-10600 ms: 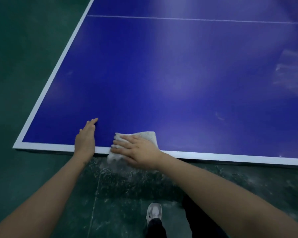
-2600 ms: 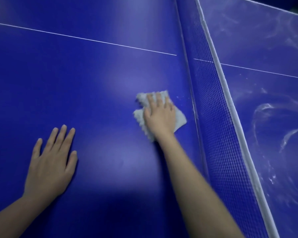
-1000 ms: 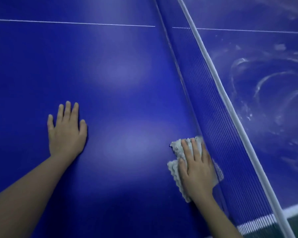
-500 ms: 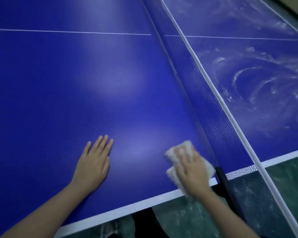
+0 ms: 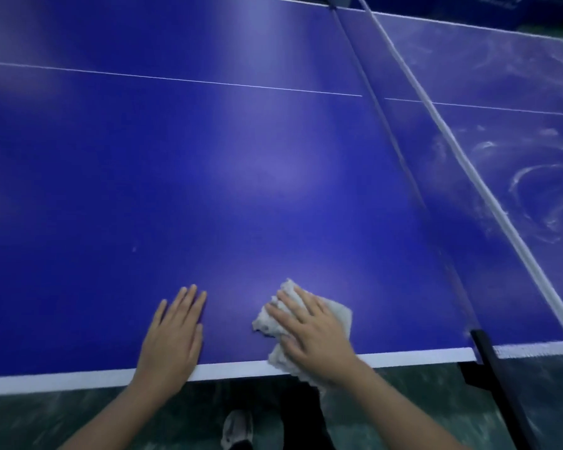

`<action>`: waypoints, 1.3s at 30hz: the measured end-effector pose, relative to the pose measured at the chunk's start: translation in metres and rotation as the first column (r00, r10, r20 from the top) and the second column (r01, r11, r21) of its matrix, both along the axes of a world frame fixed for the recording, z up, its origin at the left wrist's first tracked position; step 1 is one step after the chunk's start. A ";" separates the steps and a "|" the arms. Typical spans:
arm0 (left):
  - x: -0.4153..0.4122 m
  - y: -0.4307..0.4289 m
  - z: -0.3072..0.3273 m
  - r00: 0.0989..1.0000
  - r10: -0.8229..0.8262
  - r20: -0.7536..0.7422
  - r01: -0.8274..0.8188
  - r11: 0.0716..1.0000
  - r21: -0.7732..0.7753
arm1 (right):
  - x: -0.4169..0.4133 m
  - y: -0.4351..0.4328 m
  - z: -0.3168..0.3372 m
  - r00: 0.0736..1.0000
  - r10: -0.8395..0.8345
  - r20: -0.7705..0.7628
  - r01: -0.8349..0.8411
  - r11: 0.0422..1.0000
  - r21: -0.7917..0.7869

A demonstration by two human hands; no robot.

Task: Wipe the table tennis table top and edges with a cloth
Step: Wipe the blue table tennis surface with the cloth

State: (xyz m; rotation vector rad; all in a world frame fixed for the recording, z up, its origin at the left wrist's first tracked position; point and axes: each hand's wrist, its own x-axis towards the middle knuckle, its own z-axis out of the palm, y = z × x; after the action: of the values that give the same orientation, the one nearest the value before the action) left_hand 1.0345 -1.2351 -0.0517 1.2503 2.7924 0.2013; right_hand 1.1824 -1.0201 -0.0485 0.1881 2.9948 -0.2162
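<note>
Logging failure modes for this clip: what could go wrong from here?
1. The cloth hangs over the near edge under the right hand; a pull toward the body could drag it off.
2. A rightward sweep could snag it on the net post.
3. White swirls beyond the net suggest wiping may smear residue rather than lift it.

Net (image 5: 436,177) stretched across table (image 5: 176,190), white tape (image 5: 468,172) ran along its top, dark mesh below. Black net post (image 5: 483,345) sat clamped at table's near edge, right side. Green floor (image 5: 78,417) below near edge showed pale scuffs. Grey shoe (image 5: 238,430) stood on floor, dark trouser leg (image 5: 299,414) just beside it. Blue barrier (image 5: 533,11) stood beyond far right corner.
</note>
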 end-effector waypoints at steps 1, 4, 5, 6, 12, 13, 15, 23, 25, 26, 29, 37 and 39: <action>-0.009 -0.013 -0.001 0.997 0.079 -0.002 -0.079 0.997 0.023 | -0.002 0.013 -0.003 0.999 0.048 -0.005 -0.047 0.997 0.056; -0.033 -0.042 -0.005 0.913 0.409 0.013 -0.409 0.910 0.070 | -0.026 0.043 -0.012 0.959 -0.282 -0.007 0.282 0.959 0.033; -0.038 -0.046 -0.006 0.858 0.512 0.040 -0.514 0.855 0.067 | -0.041 0.046 -0.015 0.868 -0.495 -0.030 0.495 0.869 -0.007; -0.042 -0.047 -0.007 0.806 0.588 0.068 -0.591 0.805 0.053 | -0.058 0.046 -0.018 0.767 -0.639 -0.062 0.639 0.769 -0.022; -0.043 -0.042 -0.012 0.765 0.641 0.067 -0.643 0.766 0.015 | -0.187 0.007 -0.018 0.811 -0.581 -0.067 0.581 0.814 -0.019; -0.044 -0.043 -0.014 0.763 0.644 0.063 -0.645 0.764 0.015 | -0.209 -0.005 -0.017 0.869 -0.491 -0.063 0.491 0.871 -0.016; -0.046 -0.043 -0.016 0.764 0.642 0.062 -0.644 0.764 0.025 | -0.248 -0.033 -0.017 0.966 -0.248 -0.068 0.246 0.969 -0.028; -0.043 -0.045 -0.014 0.770 0.632 0.085 -0.636 0.754 0.162 | -0.246 -0.102 -0.015 0.842 0.539 0.015 -0.538 0.839 0.080; -0.042 -0.045 -0.011 0.776 0.622 0.100 -0.630 0.761 0.155 | -0.198 -0.092 -0.012 0.823 0.568 0.017 -0.568 0.822 0.042; -0.041 -0.045 -0.012 0.781 0.615 0.106 -0.624 0.769 0.140 | -0.170 -0.084 -0.011 0.822 0.570 0.017 -0.570 0.821 0.030; -0.041 -0.046 -0.015 0.804 0.584 0.113 -0.593 0.802 0.077 | -0.087 -0.055 -0.013 0.849 0.528 0.023 -0.529 0.848 0.044; -0.044 -0.048 -0.013 0.816 0.560 0.140 -0.569 0.822 0.024 | 0.048 0.037 -0.007 0.855 -0.519 0.010 0.519 0.855 0.025; -0.044 -0.048 -0.013 0.817 0.558 0.147 -0.567 0.824 0.022 | 0.058 0.050 -0.009 0.525 -0.851 -0.013 0.851 0.525 0.014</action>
State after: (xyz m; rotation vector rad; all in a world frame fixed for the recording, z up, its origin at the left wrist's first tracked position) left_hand 0.9909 -1.2831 -0.0644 0.3508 2.9659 0.3933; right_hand 1.2401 -0.9699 -0.0572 1.6719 2.5977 -0.2665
